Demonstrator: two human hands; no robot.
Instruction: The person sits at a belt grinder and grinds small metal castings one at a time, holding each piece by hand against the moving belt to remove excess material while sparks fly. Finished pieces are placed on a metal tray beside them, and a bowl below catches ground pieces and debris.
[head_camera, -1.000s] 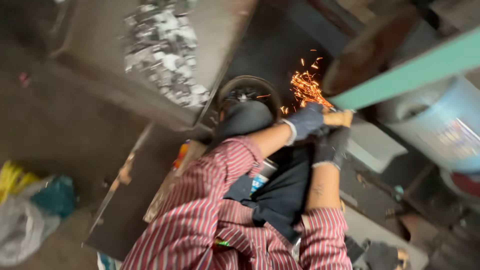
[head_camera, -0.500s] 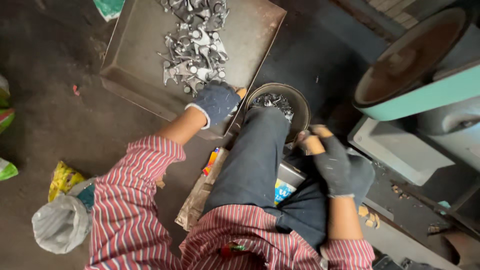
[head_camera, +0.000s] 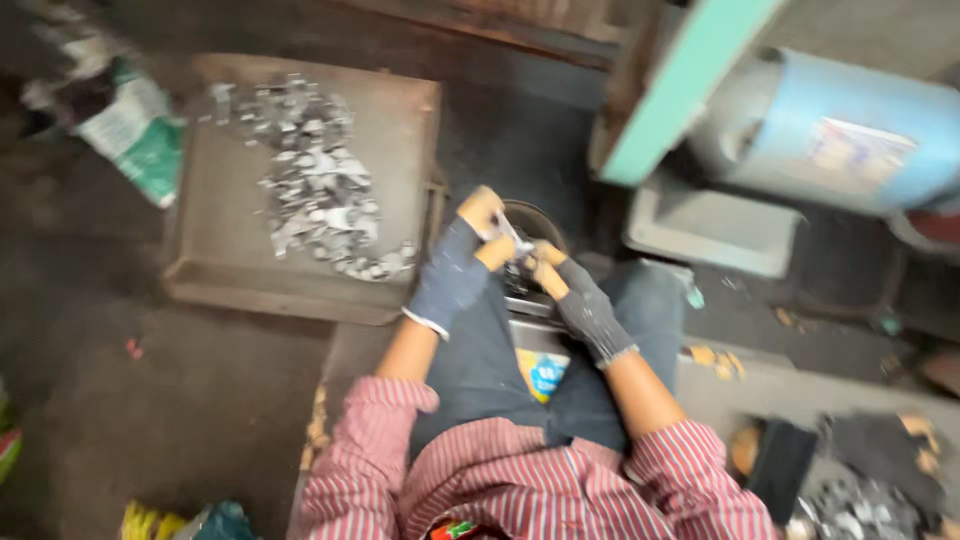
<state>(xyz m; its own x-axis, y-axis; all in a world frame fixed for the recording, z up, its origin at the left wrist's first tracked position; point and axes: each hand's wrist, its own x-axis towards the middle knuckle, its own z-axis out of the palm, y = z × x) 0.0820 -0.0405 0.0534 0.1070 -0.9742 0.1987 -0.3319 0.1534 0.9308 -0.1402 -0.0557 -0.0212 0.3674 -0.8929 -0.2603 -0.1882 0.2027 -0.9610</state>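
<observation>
Both gloved hands meet over a dark round bowl (head_camera: 540, 225). The left hand (head_camera: 455, 270) and right hand (head_camera: 580, 300) pinch one small metal piece (head_camera: 508, 238) between their fingertips. Left of the bowl, a tray (head_camera: 230, 270) holds more pieces. A loose pinch could drop it. Blur hides its shape.

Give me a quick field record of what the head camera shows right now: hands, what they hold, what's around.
left hand: gloved, fingertips on a small metal piece
right hand: gloved, meets the left at the same piece
under hands: dark round bowl, contents blurred
left of hands: flat tray with a heap of small metal pieces
upper right: green machine edge, blue drum
</observation>
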